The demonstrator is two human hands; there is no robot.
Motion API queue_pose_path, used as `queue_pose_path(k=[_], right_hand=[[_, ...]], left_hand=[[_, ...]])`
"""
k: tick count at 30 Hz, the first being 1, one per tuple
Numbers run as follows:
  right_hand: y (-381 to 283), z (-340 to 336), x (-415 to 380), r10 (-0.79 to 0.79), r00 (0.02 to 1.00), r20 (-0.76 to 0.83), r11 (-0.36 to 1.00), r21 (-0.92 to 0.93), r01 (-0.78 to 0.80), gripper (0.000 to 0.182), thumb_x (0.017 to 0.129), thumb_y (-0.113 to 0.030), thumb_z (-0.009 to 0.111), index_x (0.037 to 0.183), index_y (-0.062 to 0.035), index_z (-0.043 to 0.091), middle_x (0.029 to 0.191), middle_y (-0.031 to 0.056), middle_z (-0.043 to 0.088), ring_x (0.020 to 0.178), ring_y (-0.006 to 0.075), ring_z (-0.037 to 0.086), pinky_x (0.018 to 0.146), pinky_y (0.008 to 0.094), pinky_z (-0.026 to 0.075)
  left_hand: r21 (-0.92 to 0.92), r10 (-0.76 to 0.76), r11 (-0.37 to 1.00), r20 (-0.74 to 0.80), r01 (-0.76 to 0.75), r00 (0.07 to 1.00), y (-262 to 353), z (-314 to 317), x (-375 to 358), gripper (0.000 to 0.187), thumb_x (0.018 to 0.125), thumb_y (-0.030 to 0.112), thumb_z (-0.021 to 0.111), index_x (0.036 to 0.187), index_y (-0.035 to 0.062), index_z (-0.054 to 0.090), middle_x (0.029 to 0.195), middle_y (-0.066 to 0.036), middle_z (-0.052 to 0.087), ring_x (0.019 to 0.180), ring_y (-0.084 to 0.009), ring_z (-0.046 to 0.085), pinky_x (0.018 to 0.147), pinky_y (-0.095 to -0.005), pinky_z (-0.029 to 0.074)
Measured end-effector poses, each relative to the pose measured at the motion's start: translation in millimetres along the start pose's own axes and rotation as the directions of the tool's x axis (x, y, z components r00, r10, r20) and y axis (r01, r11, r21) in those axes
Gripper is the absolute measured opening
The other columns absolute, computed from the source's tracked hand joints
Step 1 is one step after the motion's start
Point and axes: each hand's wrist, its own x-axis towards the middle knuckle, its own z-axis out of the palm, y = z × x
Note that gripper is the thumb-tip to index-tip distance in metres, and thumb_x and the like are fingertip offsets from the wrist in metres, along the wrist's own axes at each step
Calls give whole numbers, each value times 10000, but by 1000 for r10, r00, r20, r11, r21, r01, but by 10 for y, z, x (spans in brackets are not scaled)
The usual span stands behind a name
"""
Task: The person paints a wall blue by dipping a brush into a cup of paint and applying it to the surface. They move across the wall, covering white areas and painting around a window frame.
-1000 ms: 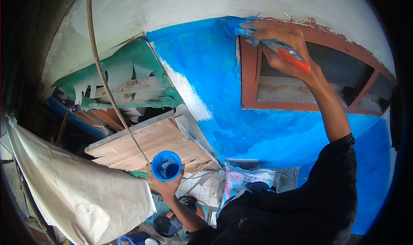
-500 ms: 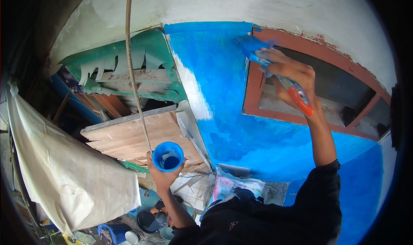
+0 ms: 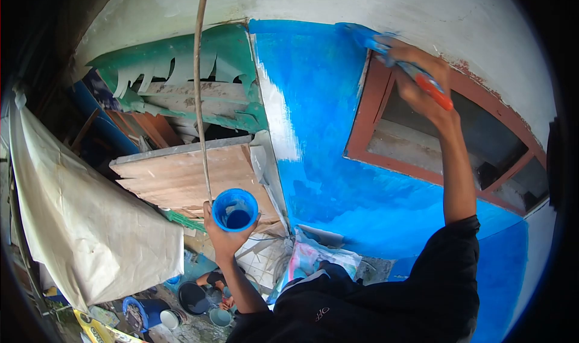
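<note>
My right hand (image 3: 419,72) grips a paintbrush (image 3: 433,91) with a red-ended handle smeared with blue. Its blue bristles touch the top edge of the blue-painted wall (image 3: 313,96), just above the upper left corner of the reddish-brown window frame (image 3: 377,90). My left hand (image 3: 226,240) is wrapped round a blue cup (image 3: 235,210), held upright, with dark blue paint in the bottom. An unpainted white strip (image 3: 278,117) runs down the wall's left side.
A thin pole or cable (image 3: 199,90) runs down close to my left hand. At left are a wooden board (image 3: 187,177) and a pale hanging sheet (image 3: 90,222). Below, buckets (image 3: 145,313) stand near another person's arm (image 3: 214,278).
My right hand has moved the brush up, from beside the window frame to the wall's top edge. The view has shifted slightly; my left hand still holds the cup.
</note>
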Motion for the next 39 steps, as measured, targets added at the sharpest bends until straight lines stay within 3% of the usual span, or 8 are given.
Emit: queue_pose_path(k=[1,3,11,13,17,19,32,39], right_hand=[[-47,-56,-34,53,999,1,994,-97,-53,350,669,169,589,947,-17,693,1109,120,748,1029,262,735,874,337,586],[-155,-58,-70,-7,1000,-11,998,-70,6,355,664,175,596,949,-13,693,1110,129,746,1029,275,735,876,345,588],[-249,603,190,-143,989,38,986,92,139,211,744,165,694,858,-8,653,1127,152,741,1093,279,711,957,371,570],[-121,751,264,-226,974,-10,961,163,225,367,662,196,651,954,-22,694,1144,140,734,1112,298,702,850,359,593],[-53,808,350,-218,975,-33,962,161,221,356,680,182,657,960,-35,697,1162,140,731,1056,290,722,827,342,594],[18,674,289,-79,997,19,990,115,76,321,714,169,664,955,-41,696,1163,128,735,987,267,740,815,322,593],[-159,-226,-164,56,998,17,961,-273,-49,232,756,142,682,911,-30,666,1111,116,754,928,226,751,817,307,593],[-209,457,185,-154,988,-1,983,99,153,341,687,196,647,946,-20,698,1090,140,751,1055,285,727,869,342,592]], left_hand=[[-8,-18,1000,-10,18,1000,21,4,2,864,579,323,964,1188,-70,493,940,-139,655,853,-247,659,822,-378,530],[-122,-56,991,-30,52,998,29,19,14,657,559,338,964,967,13,565,917,-117,524,810,-277,585,711,-398,491],[-129,-58,990,-16,55,998,59,52,6,592,529,316,951,922,8,633,915,-123,520,794,-304,590,677,-411,491],[-133,-53,990,-17,50,998,41,62,3,591,526,317,950,922,10,636,917,-121,522,796,-302,590,678,-413,491],[-151,-57,987,3,57,998,37,66,-2,602,515,324,954,926,13,642,917,-122,526,804,-305,587,686,-414,493],[-135,-51,990,0,51,999,38,57,8,608,514,327,956,929,13,643,915,-123,527,810,-306,585,689,-414,493],[-78,50,996,41,-47,998,-77,26,47,664,564,293,959,1032,9,583,942,-117,615,837,-260,633,745,-380,516],[-162,-26,986,10,28,1000,-11,54,40,605,514,312,958,944,10,658,929,-125,528,846,-309,574,726,-423,493]])
